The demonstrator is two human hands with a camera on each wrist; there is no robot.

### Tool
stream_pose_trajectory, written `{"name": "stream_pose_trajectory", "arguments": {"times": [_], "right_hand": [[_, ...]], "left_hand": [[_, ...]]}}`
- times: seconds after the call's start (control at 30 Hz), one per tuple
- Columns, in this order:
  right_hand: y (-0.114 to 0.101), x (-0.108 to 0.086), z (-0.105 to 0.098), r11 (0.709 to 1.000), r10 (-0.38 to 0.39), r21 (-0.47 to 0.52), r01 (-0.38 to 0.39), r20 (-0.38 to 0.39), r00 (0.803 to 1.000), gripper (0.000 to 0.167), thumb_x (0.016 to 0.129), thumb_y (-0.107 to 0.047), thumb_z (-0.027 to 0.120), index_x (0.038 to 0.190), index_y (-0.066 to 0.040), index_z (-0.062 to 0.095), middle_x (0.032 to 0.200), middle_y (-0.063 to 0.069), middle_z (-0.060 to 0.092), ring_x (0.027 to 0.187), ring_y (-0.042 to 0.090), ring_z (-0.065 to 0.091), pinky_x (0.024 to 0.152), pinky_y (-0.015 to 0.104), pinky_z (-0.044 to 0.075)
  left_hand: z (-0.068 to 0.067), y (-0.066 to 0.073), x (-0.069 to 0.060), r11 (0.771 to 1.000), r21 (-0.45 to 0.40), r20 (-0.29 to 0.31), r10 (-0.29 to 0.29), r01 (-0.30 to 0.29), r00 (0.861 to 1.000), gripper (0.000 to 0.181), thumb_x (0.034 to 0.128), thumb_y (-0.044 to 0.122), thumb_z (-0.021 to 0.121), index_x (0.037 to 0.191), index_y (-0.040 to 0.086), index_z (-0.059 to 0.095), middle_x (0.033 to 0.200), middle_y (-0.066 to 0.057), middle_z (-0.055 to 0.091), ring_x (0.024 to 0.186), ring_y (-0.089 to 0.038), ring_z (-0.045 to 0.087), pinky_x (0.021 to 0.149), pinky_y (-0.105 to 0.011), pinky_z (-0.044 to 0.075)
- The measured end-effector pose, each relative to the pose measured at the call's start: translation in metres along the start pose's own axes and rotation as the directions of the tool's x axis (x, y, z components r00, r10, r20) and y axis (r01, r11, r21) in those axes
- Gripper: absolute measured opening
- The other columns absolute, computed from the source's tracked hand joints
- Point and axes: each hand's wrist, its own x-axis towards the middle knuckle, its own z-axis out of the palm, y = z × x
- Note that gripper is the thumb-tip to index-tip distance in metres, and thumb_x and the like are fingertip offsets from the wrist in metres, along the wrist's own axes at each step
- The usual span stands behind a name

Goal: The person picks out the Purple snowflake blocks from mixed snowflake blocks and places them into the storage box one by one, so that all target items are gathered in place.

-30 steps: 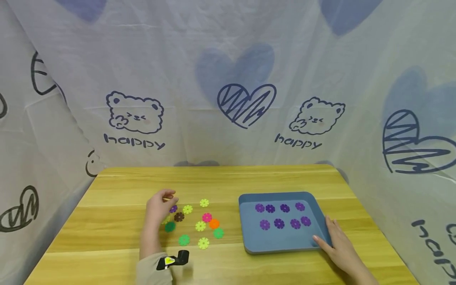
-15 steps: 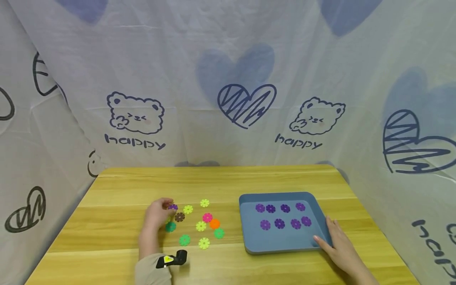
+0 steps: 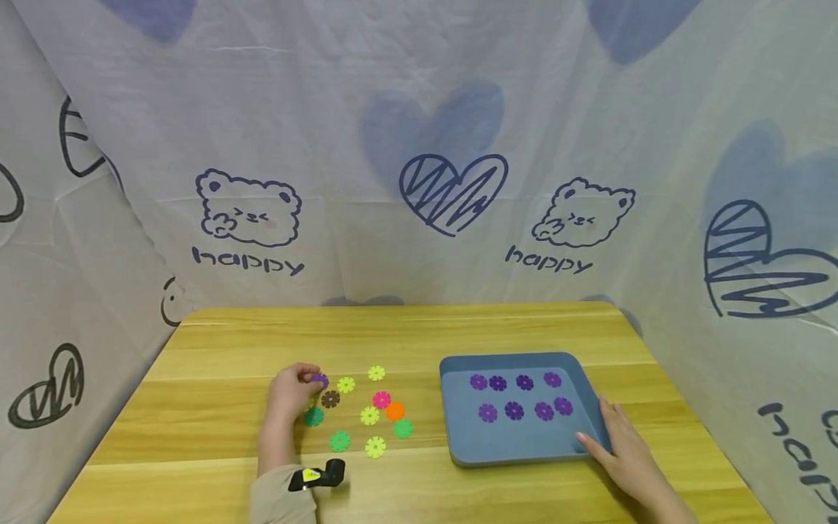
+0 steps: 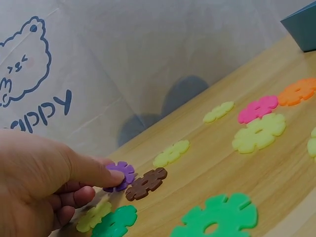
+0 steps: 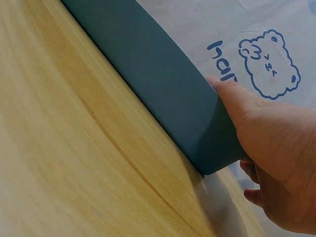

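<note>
My left hand [image 3: 291,393] pinches a purple notched plastic disc [image 4: 121,176] between thumb and forefinger. That disc is tilted up at the left end of a loose group of flower-shaped discs. Right beside it lies a brown disc [image 4: 146,183]. A dark green disc [image 4: 115,221] and a yellow one [image 4: 94,216] are just below the curled fingers. On the right, my right hand [image 3: 625,451] grips the near right corner of a blue-grey tray [image 3: 504,447], thumb over the rim. Two rows of purple discs [image 3: 514,410] lie flat in the tray.
Between left hand and tray are scattered yellow discs [image 3: 369,415], a pink disc [image 3: 382,399], an orange disc [image 3: 396,411] and green discs [image 3: 340,441]. All rest on a wooden table [image 3: 380,335]. Printed cloth [image 3: 340,145] hangs behind and at both sides.
My left hand has come down a little onto the purple disc, and its thumb and forefinger have closed on it. The right hand and the tray stay in place.
</note>
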Motion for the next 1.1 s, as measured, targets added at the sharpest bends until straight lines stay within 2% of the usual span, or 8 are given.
{"name": "stream_pose_trajectory", "arguments": {"times": [0.1, 0.27, 0.47, 0.73, 0.9, 1.1], "right_hand": [[0.0, 0.0, 0.0, 1.0, 0.0, 0.001, 0.0, 0.0, 1.0, 0.092, 0.095, -0.045, 0.058, 0.15, 0.012, 0.012, 0.152, 0.039, 0.018, 0.142, 0.056, 0.01, 0.107, 0.074, 0.018], [0.0, 0.0, 0.0, 1.0, 0.009, 0.001, -0.009, 0.007, 1.0, 0.092, 0.095, -0.045, 0.058, 0.151, 0.011, 0.011, 0.152, 0.039, 0.017, 0.143, 0.055, 0.009, 0.107, 0.073, 0.018], [0.0, 0.001, 0.0, 1.0, 0.01, 0.001, -0.01, 0.009, 1.0, 0.092, 0.095, -0.045, 0.058, 0.151, 0.011, 0.011, 0.152, 0.039, 0.018, 0.143, 0.055, 0.009, 0.106, 0.074, 0.018], [0.0, 0.0, 0.0, 1.0, 0.01, 0.004, -0.01, 0.009, 1.0, 0.092, 0.095, -0.045, 0.057, 0.151, 0.011, 0.01, 0.152, 0.04, 0.018, 0.143, 0.056, 0.01, 0.106, 0.074, 0.018], [0.0, 0.0, 0.0, 1.0, 0.013, 0.006, -0.013, 0.013, 1.0, 0.093, 0.095, -0.046, 0.057, 0.151, 0.011, 0.009, 0.152, 0.04, 0.017, 0.143, 0.056, 0.01, 0.106, 0.074, 0.018], [0.0, -0.001, 0.0, 1.0, 0.011, 0.005, -0.011, 0.01, 1.0, 0.093, 0.095, -0.046, 0.057, 0.151, 0.011, 0.01, 0.152, 0.039, 0.017, 0.142, 0.056, 0.01, 0.106, 0.074, 0.018]], "left_hand": [[0.001, 0.0, 0.001, 0.999, -0.035, -0.022, -0.004, 0.004, 1.0, 0.024, 0.0896, 0.005, 0.065, 0.111, -0.005, 0.065, 0.1, -0.018, 0.066, 0.091, -0.027, 0.062, 0.077, -0.034, 0.052], [0.003, 0.004, 0.002, 0.999, -0.042, -0.046, 0.02, -0.021, 0.999, 0.016, 0.0901, 0.008, 0.065, 0.102, -0.003, 0.068, 0.093, -0.015, 0.068, 0.083, -0.021, 0.061, 0.069, -0.024, 0.047], [0.008, 0.017, 0.001, 0.996, -0.078, -0.062, 0.043, -0.048, 0.997, 0.016, 0.0902, 0.011, 0.067, 0.102, 0.0, 0.07, 0.092, -0.012, 0.068, 0.083, -0.02, 0.061, 0.07, -0.024, 0.047], [0.025, 0.041, 0.002, 0.976, -0.202, -0.015, 0.073, -0.074, 0.997, 0.021, 0.0932, 0.016, 0.065, 0.109, 0.004, 0.07, 0.1, -0.011, 0.069, 0.09, -0.019, 0.062, 0.073, -0.025, 0.05], [0.042, 0.057, 0.002, 0.949, -0.297, 0.021, 0.121, -0.109, 0.992, 0.02, 0.0923, 0.017, 0.067, 0.108, 0.005, 0.071, 0.101, -0.011, 0.07, 0.091, -0.017, 0.063, 0.08, -0.032, 0.054], [0.063, 0.078, -0.003, 0.893, -0.439, 0.113, 0.166, -0.101, 0.98, 0.021, 0.0913, 0.017, 0.068, 0.107, 0.004, 0.071, 0.1, -0.011, 0.07, 0.09, -0.017, 0.064, 0.089, -0.043, 0.054]]}}
